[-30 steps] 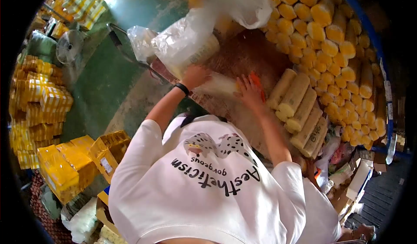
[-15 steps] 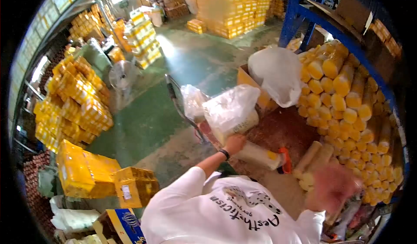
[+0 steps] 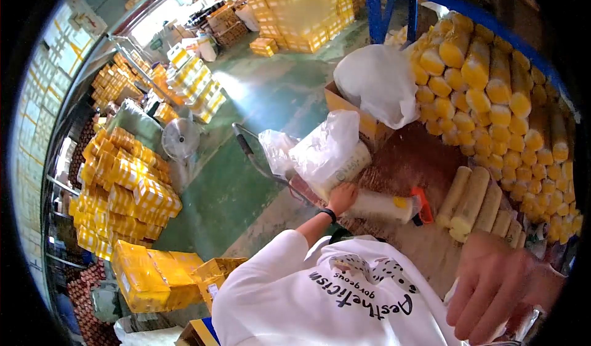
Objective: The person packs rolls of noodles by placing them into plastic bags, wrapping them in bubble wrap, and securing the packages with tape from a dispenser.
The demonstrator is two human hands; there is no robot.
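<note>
My left hand is closed around the near end of a clear plastic-wrapped roll, which has a yellow patch at its far end. Just beyond that end lies an orange tape dispenser. Against the same hand sits a big pale roll with a crumpled clear plastic bag over it. My right hand is raised at the lower right, close to the camera. Its fingers hang down, loosely bent, with nothing visible in them. Behind it, several pale rolls lie side by side.
A tall stack of yellow-ended rolls rises at the right under a blue rack. A cardboard box holds a white bag. A cart handle, a fan and taped yellow boxes stand to the left.
My right hand has moved down and nearer to the camera, and the pale rolls beyond it show more fully. My left hand keeps its hold. The view has shifted somewhat.
</note>
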